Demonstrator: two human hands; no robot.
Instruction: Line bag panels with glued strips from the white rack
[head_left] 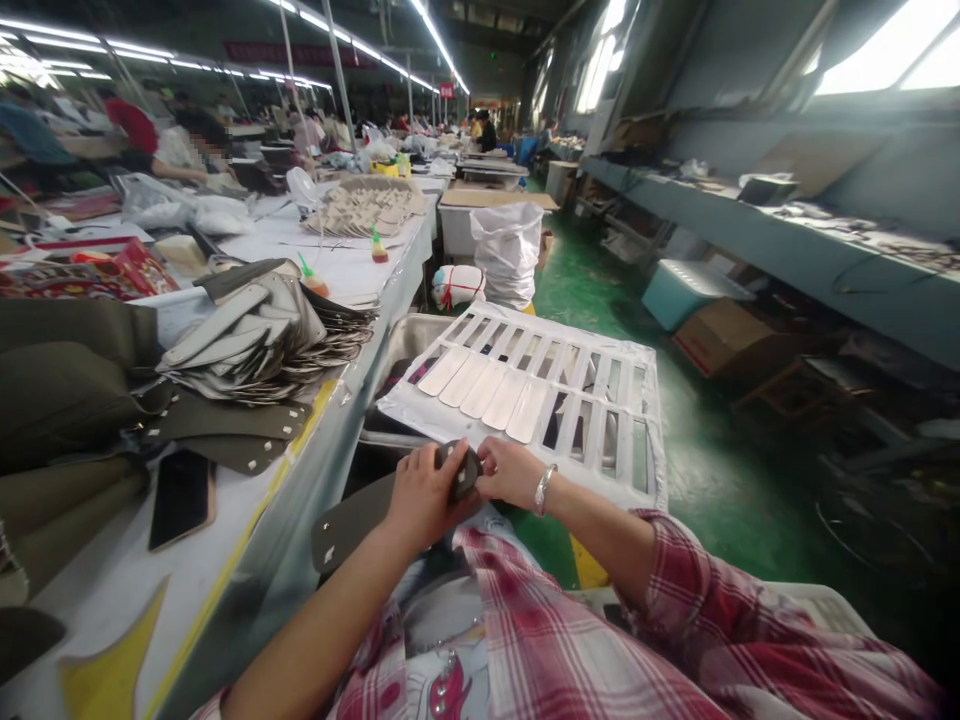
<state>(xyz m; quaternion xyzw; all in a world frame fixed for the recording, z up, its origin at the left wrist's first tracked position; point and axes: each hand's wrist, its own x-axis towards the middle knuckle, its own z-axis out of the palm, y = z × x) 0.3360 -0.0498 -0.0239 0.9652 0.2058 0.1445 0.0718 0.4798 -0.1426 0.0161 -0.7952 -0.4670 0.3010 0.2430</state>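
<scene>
My left hand (429,492) is closed around a dark olive, curved flat piece (352,520), apparently fabric or leather, with small white marks at its lower end. Fingers of my right hand (511,474), with a silver bracelet at the wrist, pinch the far end of the same piece; what lies between those fingertips is hidden. Just beyond both hands, a white slotted rack (600,440) rests over a metal tub (397,340). Several pale rounded strips (487,400) lie side by side on the rack.
To the left, a long table carries a stack of pale-backed pieces (240,335), dark pieces with white tabs (225,430), a phone (182,500) and glue bottles (313,277). A white sack (510,250) stands ahead. Boxes (735,330) sit under the right bench. People work further off.
</scene>
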